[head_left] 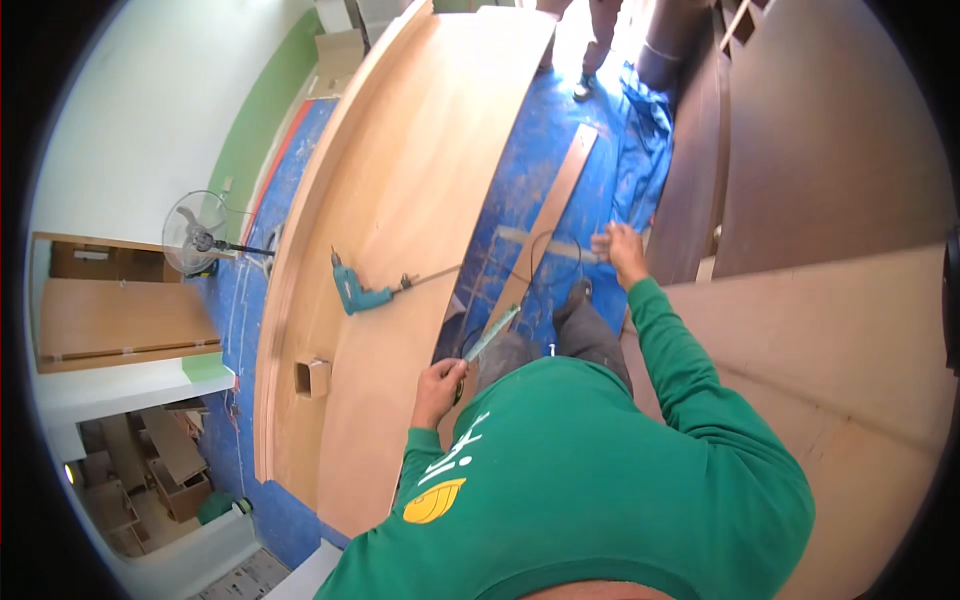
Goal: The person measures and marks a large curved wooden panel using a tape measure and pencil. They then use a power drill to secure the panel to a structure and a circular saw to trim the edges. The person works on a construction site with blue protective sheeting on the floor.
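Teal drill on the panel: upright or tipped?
On its side: the drill shows its full profile from above, flat against the wooden panel.

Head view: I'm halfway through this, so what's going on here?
The person in the green top holds a thin greenish strip, perhaps a tape blade, in the left hand. The right hand is held out near a blurred pale strip; whether it grips that is unclear. A teal drill lies on the wood panel at left. Another person's legs show beyond.
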Available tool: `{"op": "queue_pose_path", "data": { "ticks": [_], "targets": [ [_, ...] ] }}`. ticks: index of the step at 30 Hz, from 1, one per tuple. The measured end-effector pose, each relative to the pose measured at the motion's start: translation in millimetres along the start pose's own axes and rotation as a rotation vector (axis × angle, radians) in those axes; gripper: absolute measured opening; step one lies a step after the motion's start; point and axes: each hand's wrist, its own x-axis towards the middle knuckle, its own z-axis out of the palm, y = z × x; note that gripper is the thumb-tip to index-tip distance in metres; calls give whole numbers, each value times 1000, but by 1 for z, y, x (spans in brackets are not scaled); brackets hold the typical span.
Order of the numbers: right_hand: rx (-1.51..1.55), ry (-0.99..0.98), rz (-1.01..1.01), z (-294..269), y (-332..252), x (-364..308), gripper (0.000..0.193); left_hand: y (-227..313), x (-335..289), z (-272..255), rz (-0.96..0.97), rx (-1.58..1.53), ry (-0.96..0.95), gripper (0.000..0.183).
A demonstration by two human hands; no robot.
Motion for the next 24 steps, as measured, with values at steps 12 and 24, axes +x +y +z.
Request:
{"op": "queue_pose_path", "data": {
  "ticks": [12, 24],
  "targets": [
    [-138, -470, -1266, 113, -429, -24, 18, 120, 76, 33, 25, -83, 252, 29],
    [-607, -409, -599, 46, -243, 141, 21, 269, 320, 68, 248, 213, -20, 33]
  ]
}}
